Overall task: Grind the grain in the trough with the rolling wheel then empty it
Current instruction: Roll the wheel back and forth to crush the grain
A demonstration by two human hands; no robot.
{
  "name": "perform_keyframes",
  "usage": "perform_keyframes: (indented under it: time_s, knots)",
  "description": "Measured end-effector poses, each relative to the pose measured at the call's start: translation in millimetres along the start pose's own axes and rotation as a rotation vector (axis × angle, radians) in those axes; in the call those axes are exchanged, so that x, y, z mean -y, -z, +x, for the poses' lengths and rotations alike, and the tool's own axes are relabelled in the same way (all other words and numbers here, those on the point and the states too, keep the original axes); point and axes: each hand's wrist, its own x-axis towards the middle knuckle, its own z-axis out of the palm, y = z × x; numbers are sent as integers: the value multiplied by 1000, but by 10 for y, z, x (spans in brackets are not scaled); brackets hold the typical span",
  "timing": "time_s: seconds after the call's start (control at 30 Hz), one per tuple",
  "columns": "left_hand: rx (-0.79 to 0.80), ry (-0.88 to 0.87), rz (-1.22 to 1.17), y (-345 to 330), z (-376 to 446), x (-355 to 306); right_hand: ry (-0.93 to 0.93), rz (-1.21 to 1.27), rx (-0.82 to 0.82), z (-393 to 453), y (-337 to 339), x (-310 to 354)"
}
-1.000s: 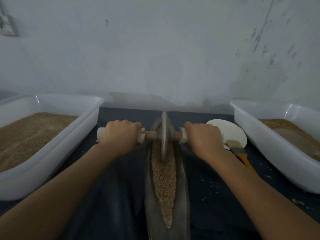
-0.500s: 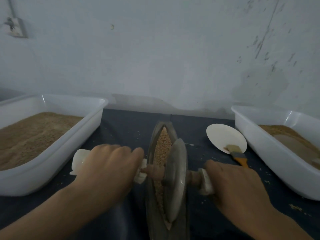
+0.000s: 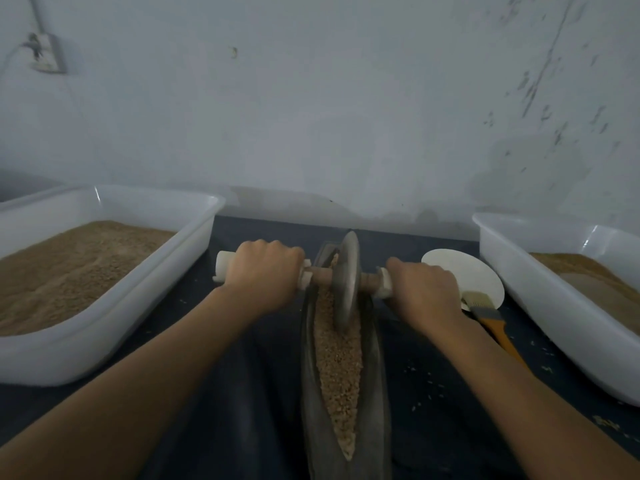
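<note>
A narrow dark metal trough (image 3: 375,368) runs away from me down the middle of the dark table, filled with pale brown grain (image 3: 337,368). The grey metal rolling wheel (image 3: 346,282) stands upright in the trough's far part, on a brown axle with white handles. My left hand (image 3: 266,277) grips the left handle, whose white end sticks out past my knuckles. My right hand (image 3: 424,289) grips the right handle. Both arms are stretched forward.
A white tub (image 3: 114,306) of brown grain sits at the left. Another white tub (image 3: 554,306) with finer brown meal sits at the right. A white dish (image 3: 481,275) and an orange-handled brush (image 3: 491,323) lie right of the trough. Loose grains dot the table. A wall stands behind.
Half a second ago the wheel was near me at the trough's middle. Both hands have pushed it away to the far part, and the near grain is uncovered again.
</note>
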Motion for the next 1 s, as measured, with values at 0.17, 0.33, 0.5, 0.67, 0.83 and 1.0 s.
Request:
perform_keyframes:
  time_s: [0.17, 0.33, 0.5, 0.67, 0.83, 1.0]
  knots:
    - [93, 26, -33, 218, -355, -81, 64, 10, 56, -389, 387, 93]
    - [205, 49, -115, 582, -1091, -40, 308, -10, -154, -928, 971, 140]
    - [294, 92, -147, 581, -1134, -68, 299, -118, -20, -794, 989, 229]
    - [199, 133, -136, 236, -779, -69, 200, -105, 1, -345, 565, 202]
    - [43, 54, -19, 127, -329, -70, 67, 18, 12, -132, 119, 16]
    - [24, 15, 51, 156, -87, -88, 8, 59, 38, -55, 81, 24]
